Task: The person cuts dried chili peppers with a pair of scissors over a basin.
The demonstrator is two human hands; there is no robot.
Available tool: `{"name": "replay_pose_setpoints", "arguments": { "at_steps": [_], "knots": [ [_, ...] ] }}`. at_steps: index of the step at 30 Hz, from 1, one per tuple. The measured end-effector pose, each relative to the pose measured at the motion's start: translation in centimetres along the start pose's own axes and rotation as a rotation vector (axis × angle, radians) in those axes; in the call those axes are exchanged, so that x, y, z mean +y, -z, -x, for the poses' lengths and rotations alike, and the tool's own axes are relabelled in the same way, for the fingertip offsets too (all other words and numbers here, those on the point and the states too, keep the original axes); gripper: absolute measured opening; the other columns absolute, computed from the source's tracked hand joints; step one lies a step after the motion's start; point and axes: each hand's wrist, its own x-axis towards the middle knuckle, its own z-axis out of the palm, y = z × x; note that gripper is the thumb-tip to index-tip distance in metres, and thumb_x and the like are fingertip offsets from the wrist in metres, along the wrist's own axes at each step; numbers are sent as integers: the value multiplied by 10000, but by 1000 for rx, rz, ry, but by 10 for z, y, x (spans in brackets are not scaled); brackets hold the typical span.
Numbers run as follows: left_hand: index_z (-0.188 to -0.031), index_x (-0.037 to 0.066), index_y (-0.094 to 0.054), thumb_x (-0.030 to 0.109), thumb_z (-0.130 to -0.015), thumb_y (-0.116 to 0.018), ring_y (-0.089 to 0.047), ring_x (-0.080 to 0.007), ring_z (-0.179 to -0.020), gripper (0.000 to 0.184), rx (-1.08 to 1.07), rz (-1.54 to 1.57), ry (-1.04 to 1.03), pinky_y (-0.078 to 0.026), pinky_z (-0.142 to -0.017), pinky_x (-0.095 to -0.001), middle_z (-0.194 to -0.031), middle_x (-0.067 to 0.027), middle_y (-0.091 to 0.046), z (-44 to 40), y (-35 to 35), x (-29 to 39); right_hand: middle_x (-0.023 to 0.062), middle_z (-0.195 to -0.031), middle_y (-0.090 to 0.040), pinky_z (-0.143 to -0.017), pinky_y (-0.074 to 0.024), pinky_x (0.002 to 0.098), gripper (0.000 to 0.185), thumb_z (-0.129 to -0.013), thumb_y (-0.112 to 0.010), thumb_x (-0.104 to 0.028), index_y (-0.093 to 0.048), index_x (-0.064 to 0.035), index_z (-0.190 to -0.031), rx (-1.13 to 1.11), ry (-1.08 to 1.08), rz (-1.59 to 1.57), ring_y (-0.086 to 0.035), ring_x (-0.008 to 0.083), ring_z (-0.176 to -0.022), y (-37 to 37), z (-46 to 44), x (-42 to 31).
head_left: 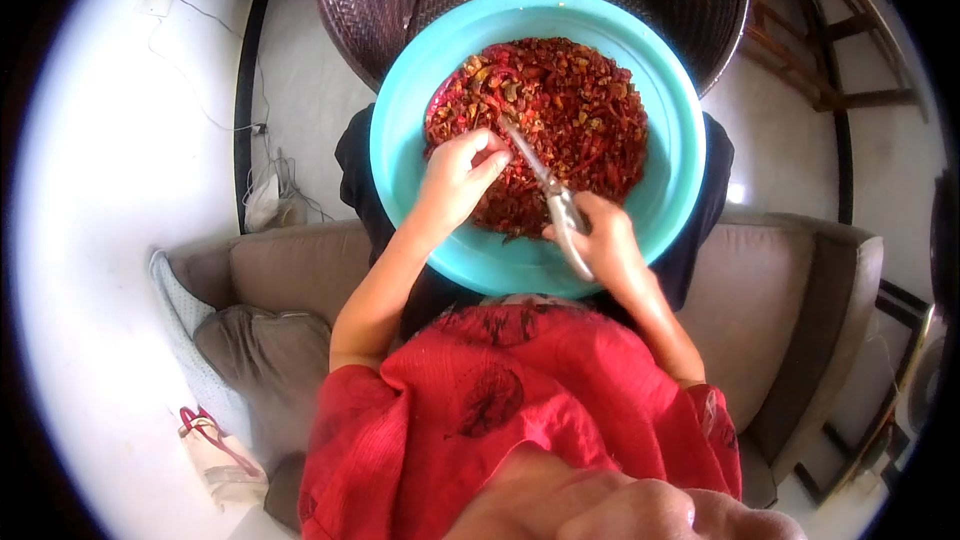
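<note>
Over a wide turquoise basin (pixel 687 155) resting on my lap, both hands work close together. Cut dried red chili pieces (pixel 590 110) cover its bottom, with some yellowish bits and longer strips among them. My right hand (pixel 608 245) is wrapped round the handles of a pair of scissors (pixel 548 180), whose blades point up and left across the chilies. Just left of the blades, my left hand (pixel 460 175) has its fingers pinched together. Whatever lies between those fingertips is too small or hidden to make out.
Behind the basin stands a large dark woven basket (pixel 375 10) with a few red bits inside. A brown sofa (pixel 755 310) is under me. A wooden stool (pixel 850 25) stands at upper right; cables (pixel 285 185) and a cloth bag (pixel 222 460) are at left.
</note>
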Motion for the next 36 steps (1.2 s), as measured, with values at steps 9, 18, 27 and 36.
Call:
{"name": "replay_pose_setpoints", "arguments": {
  "at_steps": [9,18,27,36],
  "knots": [
    [-960,23,-646,21,-847,-645,-640,-341,-903,112,-171,-452,-347,-510,-789,-406,-942,-135,-647,-11,-18,45,-8,-758,-543,-615,-419,254,264,-806,-782,-144,-637,3,-970,94,-141,-391,-475,61,-723,70,21,-15],
    [-913,78,-627,173,-829,-677,-569,-319,-982,136,-313,-830,-486,-504,-825,-433,-978,-109,-575,-14,-97,20,18,-734,-532,-594,-416,283,288,-789,-795,-164,-622,17,-930,69,-158,-329,-464,86,-689,67,29,4],
    [-1057,23,-670,166,-1011,-545,-574,-42,-719,195,-108,230,175,-442,-619,-180,-841,-4,-664,-15,-11,46,90,-841,-621,-686,-488,327,440,-786,-795,-260,-608,7,-1081,27,-167,-228,-587,163,-755,63,29,-7],
    [-1119,18,-615,86,-987,-546,-586,-78,-736,164,-90,526,80,-473,-653,-202,-873,-33,-658,6,-15,33,191,-1048,-620,-860,-495,434,603,-749,-823,-337,-550,14,-1157,-39,58,110,-613,338,-1015,28,12,-20]
  ]
}}
